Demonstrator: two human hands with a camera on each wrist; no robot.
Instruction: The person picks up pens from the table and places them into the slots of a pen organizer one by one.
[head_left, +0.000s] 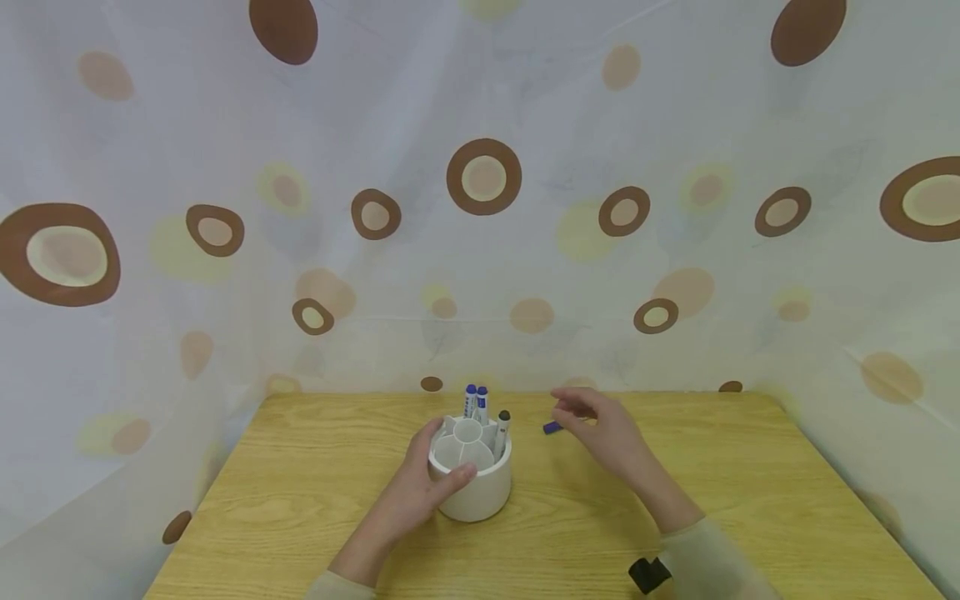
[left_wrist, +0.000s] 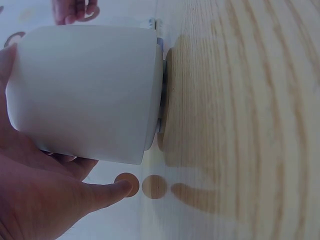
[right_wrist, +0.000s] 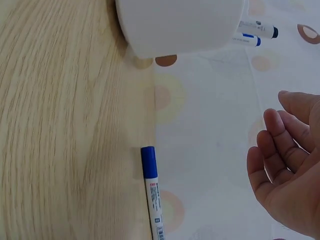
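Observation:
A white round pen holder with several compartments stands on the wooden table. My left hand grips its left side, the thumb at the front rim and the fingers round the back. Two blue-capped markers, a left one and a right one, stand at the back of it. A black-capped marker leans in a right compartment. Another blue-capped marker lies on the table to the right. Above it hovers my right hand, fingers loosely bent and holding nothing; it partly hides that marker in the head view.
The wooden table reaches back to a pale curtain printed with brown and yellow spots, which also hangs along both sides. A small black object sits by the right sleeve.

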